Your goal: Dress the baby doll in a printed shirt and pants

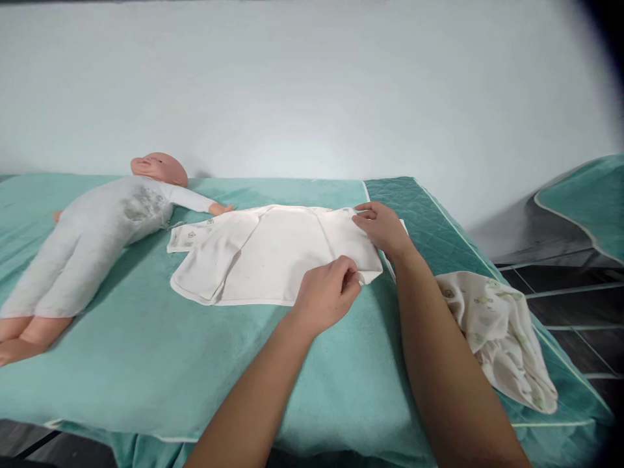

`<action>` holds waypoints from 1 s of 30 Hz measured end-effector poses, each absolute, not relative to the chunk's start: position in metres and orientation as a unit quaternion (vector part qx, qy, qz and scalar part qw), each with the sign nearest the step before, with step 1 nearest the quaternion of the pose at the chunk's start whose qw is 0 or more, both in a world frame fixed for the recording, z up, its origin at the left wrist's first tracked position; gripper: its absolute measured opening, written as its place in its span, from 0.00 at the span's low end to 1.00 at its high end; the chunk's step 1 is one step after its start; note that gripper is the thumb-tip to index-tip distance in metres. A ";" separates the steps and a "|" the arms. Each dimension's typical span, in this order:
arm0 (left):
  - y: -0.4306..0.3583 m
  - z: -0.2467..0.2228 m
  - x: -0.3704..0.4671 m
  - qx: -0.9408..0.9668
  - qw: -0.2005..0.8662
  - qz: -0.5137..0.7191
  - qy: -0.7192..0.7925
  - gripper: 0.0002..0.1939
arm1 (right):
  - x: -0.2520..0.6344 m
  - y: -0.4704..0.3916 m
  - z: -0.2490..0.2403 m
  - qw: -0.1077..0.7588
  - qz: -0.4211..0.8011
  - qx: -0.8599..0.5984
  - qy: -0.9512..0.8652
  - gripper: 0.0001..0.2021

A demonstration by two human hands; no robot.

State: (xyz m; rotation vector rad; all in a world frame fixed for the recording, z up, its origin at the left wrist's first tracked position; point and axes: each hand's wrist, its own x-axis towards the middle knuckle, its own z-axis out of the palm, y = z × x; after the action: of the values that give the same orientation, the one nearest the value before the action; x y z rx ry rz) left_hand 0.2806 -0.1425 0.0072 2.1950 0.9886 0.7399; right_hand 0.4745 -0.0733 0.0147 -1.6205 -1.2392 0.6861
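On my feed the shirt [283, 253] lay spread on the green bed [170, 370], just beside the doll [97, 227]! My left hand [327, 294] pinched its near edge, towards the right; my right hand [383, 227] touched the far right part, though whether those fingers gripped, I couldn't tell. Printed motifs, too small to make out, dotted the sleeve [188, 238] and the crumpled cloth [502, 338].
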 end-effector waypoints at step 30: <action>-0.150 0.009 0.298 0.916 0.032 0.159 0.366 0.15 | 0.471 -0.078 0.014 0.491 0.263 -0.683 -0.472 0.16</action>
State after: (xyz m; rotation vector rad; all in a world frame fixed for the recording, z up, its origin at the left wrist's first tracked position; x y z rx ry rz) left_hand 0.2980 -0.1500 0.0092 2.8205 1.1276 0.4900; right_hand 0.4715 -0.0780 0.0140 -1.6592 -1.1471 0.6379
